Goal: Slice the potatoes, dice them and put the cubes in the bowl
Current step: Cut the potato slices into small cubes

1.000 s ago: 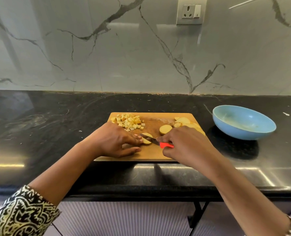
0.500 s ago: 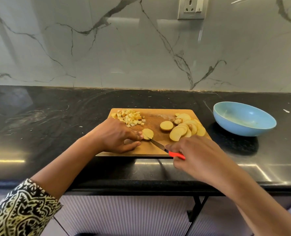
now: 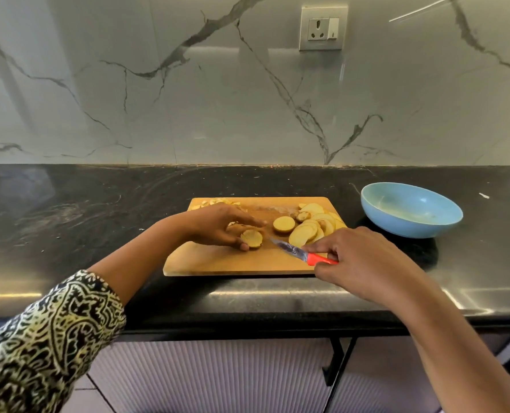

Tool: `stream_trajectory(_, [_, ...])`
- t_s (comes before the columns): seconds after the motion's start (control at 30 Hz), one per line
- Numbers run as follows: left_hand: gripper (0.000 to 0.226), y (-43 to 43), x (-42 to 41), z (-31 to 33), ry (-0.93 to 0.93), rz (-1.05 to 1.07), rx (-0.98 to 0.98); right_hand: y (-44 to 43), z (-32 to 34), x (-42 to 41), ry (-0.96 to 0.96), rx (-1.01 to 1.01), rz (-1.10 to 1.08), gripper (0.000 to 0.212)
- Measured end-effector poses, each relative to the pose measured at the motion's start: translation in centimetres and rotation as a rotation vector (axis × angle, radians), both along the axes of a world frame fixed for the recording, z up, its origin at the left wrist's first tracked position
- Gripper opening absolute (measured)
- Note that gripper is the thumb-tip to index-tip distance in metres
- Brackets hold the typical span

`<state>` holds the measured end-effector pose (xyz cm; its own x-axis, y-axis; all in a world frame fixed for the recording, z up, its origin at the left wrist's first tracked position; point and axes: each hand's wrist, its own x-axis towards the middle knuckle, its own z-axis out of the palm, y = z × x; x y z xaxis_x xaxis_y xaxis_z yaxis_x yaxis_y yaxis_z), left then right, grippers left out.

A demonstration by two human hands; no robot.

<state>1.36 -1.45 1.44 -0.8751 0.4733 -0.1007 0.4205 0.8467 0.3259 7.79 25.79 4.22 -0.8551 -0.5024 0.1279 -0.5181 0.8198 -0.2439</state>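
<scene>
The left arm wears a sleeve (image 3: pixel 45 332) in black and cream paisley print, ending below the elbow.

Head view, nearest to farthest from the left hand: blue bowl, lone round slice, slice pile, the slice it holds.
1. Held slice, pinched by the left hand.
2. Lone round slice, just right.
3. Slice pile, further right.
4. Blue bowl, far right.

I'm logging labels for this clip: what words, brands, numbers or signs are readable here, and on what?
None can be read.
The knife blade shows no legible mark.
The socket, bowl and board bear no text.
The sleeve carries only a pattern.
</scene>
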Motion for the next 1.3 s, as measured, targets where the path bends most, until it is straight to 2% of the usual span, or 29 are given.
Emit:
stream_trajectory(0.13, [0.041,-0.1,-0.5,-0.3,0.002,0.021,0.089,-0.1,-1.1,-0.2,-0.017,-0.059,-0.038,0.041])
stream_trajectory(0.27, [0.042,0.4,0.4,-1.5,0.088,0.175,0.175,-0.4,-1.7,-0.5,0.001,-0.079,-0.052,0.04])
stream_trajectory(0.5, [0.054,2.0,2.8,-3.2,0.381,0.45,0.084,-2.7,-3.0,-0.7,0.122,-0.054,-0.048,0.032])
stream_trajectory(0.63, [0.056,1.8,3.5,-3.0,0.332,0.456,0.094,-4.4,-4.1,-0.4,0.145,-0.053,-0.032,0.03])
stream_trajectory(0.83, [0.046,1.2,4.1,-2.8,0.299,0.466,0.182,-4.9,-4.6,-0.3,0.177,-0.08,-0.052,0.03])
stream_trajectory(1.1, [0.034,2.1,3.9,-3.7,0.432,0.473,0.142,-7.8,-5.8,0.1,0.229,-0.069,-0.045,0.027])
stream_trajectory(1.3, [0.035,2.0,3.9,-3.8,0.424,0.488,0.101,-7.2,-5.5,-0.7,0.223,-0.074,-0.075,0.024])
